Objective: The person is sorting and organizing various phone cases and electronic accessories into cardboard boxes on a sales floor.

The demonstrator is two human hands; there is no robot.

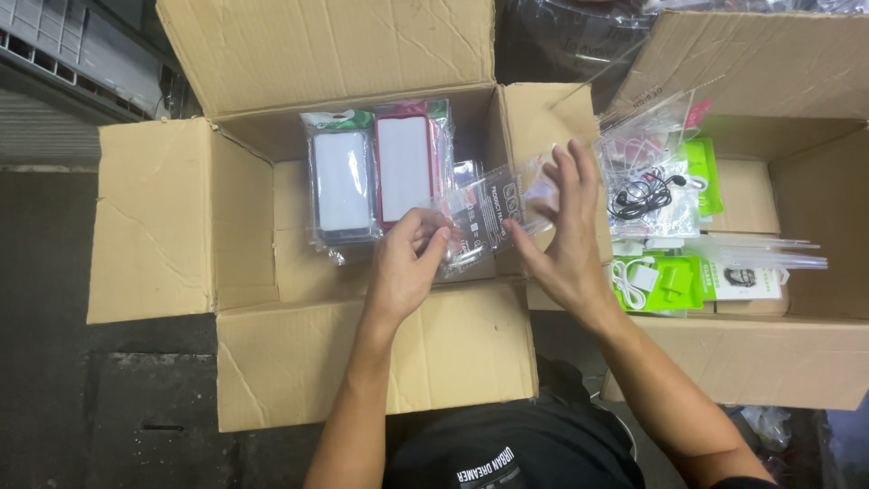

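Observation:
My left hand (407, 263) pinches the lower left corner of a clear plastic packet (489, 213) held over the open cardboard box (181, 217). At the packet's right side my right hand (563, 237) has its fingers spread, the thumb touching the packet's lower edge. Inside the box stand two packaged phone cases, a white one (342, 181) and a red-rimmed one (405, 167), leaning against the back wall.
A second open cardboard box (815, 199) at the right holds clear bags with black and white earphones (644, 192) and green-carded chargers (661, 282). The boxes' flaps spread outward. Dark floor lies at the left; a grey crate sits top left.

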